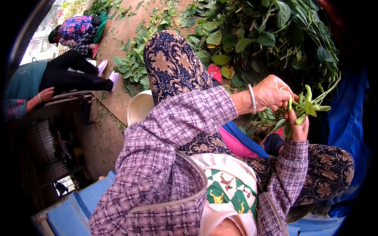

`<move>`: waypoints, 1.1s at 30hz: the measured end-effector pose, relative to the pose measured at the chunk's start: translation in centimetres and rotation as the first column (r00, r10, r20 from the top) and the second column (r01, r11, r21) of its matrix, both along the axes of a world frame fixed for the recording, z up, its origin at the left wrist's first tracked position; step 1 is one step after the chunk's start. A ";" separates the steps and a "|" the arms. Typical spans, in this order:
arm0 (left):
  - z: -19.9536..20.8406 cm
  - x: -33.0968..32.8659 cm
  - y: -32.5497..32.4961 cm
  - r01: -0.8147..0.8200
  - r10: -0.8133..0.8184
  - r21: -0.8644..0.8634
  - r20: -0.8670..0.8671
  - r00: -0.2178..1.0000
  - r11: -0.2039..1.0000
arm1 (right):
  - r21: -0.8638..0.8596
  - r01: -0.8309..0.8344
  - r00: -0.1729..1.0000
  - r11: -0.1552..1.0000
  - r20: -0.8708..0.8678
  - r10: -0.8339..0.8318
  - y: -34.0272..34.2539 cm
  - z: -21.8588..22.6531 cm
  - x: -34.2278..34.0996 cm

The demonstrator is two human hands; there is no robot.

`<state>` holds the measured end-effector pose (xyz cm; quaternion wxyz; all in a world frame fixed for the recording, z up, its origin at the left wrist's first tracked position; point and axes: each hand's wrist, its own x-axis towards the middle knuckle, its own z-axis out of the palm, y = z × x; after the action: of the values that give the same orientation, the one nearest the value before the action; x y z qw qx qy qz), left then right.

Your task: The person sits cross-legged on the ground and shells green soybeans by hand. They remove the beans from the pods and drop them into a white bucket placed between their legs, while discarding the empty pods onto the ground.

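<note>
My left hand (271,94), with a silver bangle at the wrist, reaches across to the right. Its fingers pinch a small green bean pod (290,103) on a bean plant. Just below it, my right hand (298,128) is closed round the leafy bean stalk (309,106), which carries several plump green pods. The stalk's thin end sticks out to the upper right. Part of my right hand's grip is hidden behind leaves and pods.
A big heap of leafy bean plants (271,43) lies ahead. Beside my left knee stands a whitish bucket (138,109). Blue sheeting (346,118) hangs at the right. Two people are at the left, one seated with a hand (46,94) showing. Loose leaves litter the floor (130,31).
</note>
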<state>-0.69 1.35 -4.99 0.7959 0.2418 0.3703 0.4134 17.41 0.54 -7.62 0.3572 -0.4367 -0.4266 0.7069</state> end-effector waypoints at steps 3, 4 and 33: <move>0.0 0.5 -0.1 -0.022 0.022 -0.001 -0.041 0.999 1.000 | 0.044 -0.018 1.000 0.999 0.020 0.017 -0.1 0.3 -0.4; 0.0 0.6 -0.2 -0.026 0.026 -0.004 -0.024 0.999 1.000 | 0.068 -0.022 1.000 0.997 -0.009 0.022 0.0 0.2 -0.4; 0.0 -0.3 0.1 0.096 -0.089 0.009 -0.296 0.951 0.995 | 0.051 0.046 0.999 0.998 -0.019 -0.045 -0.3 0.0 -1.3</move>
<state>-0.96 1.47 -5.00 0.7474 0.3270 0.4684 0.3392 16.13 0.23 -7.60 0.3880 -0.4307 -0.4315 0.6912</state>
